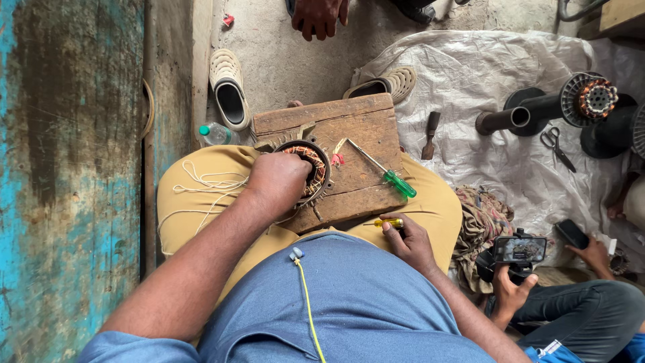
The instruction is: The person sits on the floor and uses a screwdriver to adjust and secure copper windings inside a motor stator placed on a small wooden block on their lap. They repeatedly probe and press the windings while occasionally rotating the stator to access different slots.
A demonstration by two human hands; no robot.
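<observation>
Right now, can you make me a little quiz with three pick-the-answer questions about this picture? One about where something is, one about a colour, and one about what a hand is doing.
1. Where does the round motor coil sit?
A. on the wooden board
B. on the white sheet
C. on the bare floor

2. What colour is the handle of the long screwdriver on the board?
A. red
B. green
C. black

3. What is the left hand doing?
A. hanging in the air
B. holding a phone
C. resting on the motor coil

Answers:
1. A, the coil lies on the wooden board across the person's lap.
2. B, its handle is see-through green.
3. C, the left hand covers the coil's near side, while the right hand holds a small yellow tool.
</observation>
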